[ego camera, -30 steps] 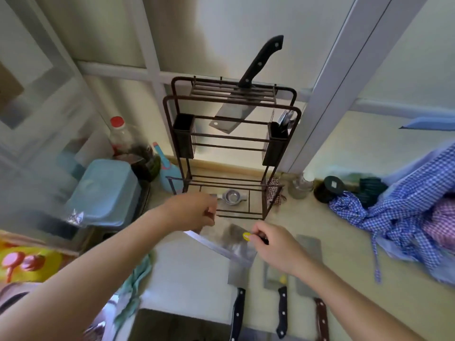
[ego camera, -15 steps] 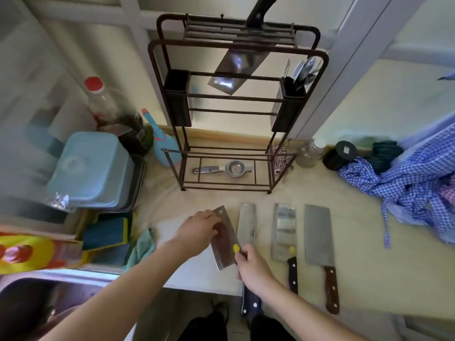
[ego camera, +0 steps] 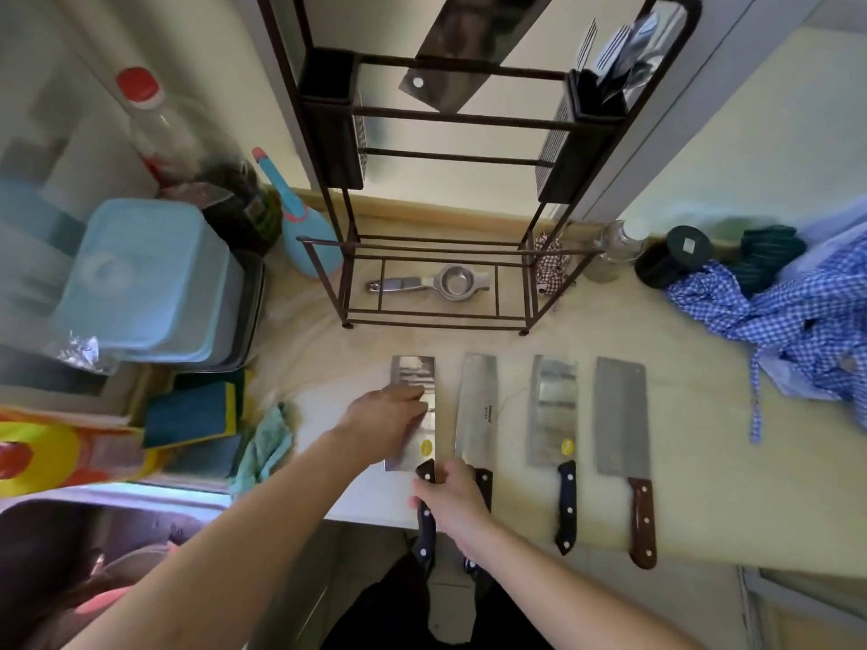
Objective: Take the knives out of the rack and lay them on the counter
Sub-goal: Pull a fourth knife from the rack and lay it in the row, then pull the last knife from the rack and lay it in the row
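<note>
A dark metal rack [ego camera: 469, 117] stands at the back of the counter [ego camera: 703, 462], with one cleaver [ego camera: 462, 49] still hanging in its top. Three cleavers lie side by side in front of it: one [ego camera: 476, 410], one with a yellow dot [ego camera: 552, 410], and a brown-handled one [ego camera: 620, 415]. A further cleaver [ego camera: 415, 377] lies flat at the left of the row. My left hand [ego camera: 387, 422] rests on its blade. My right hand [ego camera: 452, 501] grips its black handle at the counter's front edge.
A blue lidded box [ego camera: 145, 283], a red-capped bottle [ego camera: 159, 133] and sponges [ego camera: 192, 415] crowd the left. A sink [ego camera: 94, 546] lies at the lower left. A metal squeezer [ego camera: 445, 281] sits on the rack's base. Checked cloth [ego camera: 797, 321] and jars [ego camera: 671, 260] sit at the right.
The cleaver held in the air near the rack came down and now lies flat, straight, left of the row. My view tilted down toward the counter.
</note>
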